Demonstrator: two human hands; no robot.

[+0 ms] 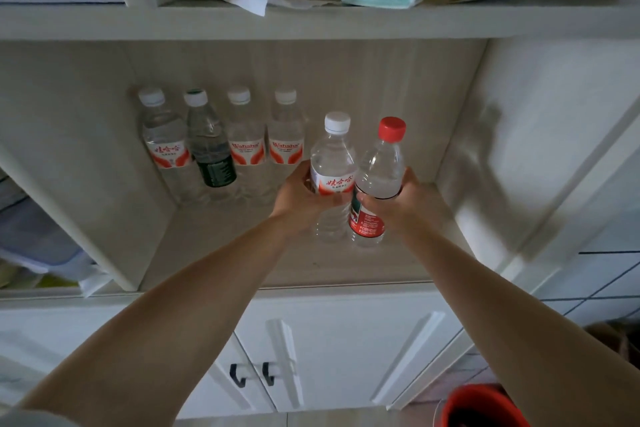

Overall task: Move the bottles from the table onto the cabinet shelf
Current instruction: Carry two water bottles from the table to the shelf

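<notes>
White-capped bottle (333,180) and red-capped bottle (380,180) upright, side by side, touching, held inside cabinet shelf (242,253) opening. Left hand (298,199) wraps white-capped one at label; right hand (398,201) wraps red-capped one. Both arms extended forward. Four bottles (221,142) in row at back. Whether held bottles' bases touch shelf: unclear.

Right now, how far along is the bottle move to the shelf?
Done: four clear plastic bottles stand in a row at the back of the white cabinet shelf, from the leftmost white-capped bottle to the fourth. In hand: the left hand grips a white-capped clear bottle, the right hand a red-capped clear bottle, neither released. Left: set both down; the table is out of view.
</notes>
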